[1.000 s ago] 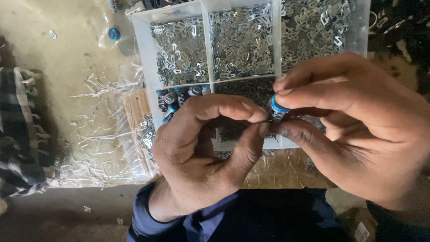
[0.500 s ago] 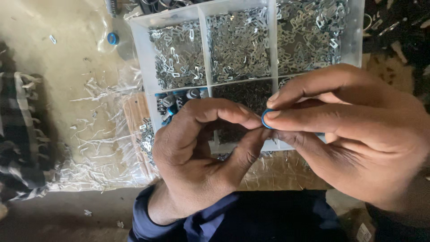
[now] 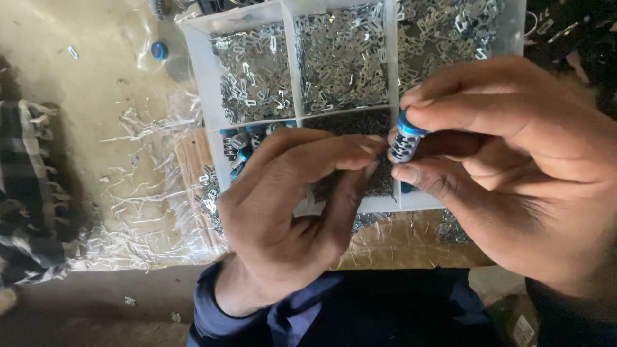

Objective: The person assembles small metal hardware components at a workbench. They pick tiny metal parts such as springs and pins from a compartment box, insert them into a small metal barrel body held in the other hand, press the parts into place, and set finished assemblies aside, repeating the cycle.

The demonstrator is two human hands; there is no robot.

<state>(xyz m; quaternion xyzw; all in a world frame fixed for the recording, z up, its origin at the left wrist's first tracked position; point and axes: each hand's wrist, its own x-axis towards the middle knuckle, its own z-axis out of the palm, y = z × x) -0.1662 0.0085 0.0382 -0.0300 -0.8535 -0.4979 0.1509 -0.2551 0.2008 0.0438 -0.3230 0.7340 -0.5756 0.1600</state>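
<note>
My right hand [image 3: 514, 160] pinches a small cylindrical part with a blue cap and a silver patterned body [image 3: 405, 138] between thumb and fingers. My left hand [image 3: 289, 205] is curled beside it, its fingertips pressed together just left of the part, possibly on something tiny that I cannot make out. Both hands hover over a clear plastic compartment box [image 3: 199, 77]. The box's upper compartments hold several small shiny metal clips [image 3: 257, 71]. A lower left compartment holds more blue-capped parts [image 3: 238, 144].
Crumpled clear plastic film [image 3: 141, 193] lies left of the box on a tan surface. One loose blue cap [image 3: 159, 49] sits near the top left. A dark checked cloth [image 3: 26, 193] lies at the far left. Dark clutter fills the upper right corner.
My right hand has turned the blue-capped part so its silver body now shows. The left fingertips have stayed close beside it. The view has shifted slightly.
</note>
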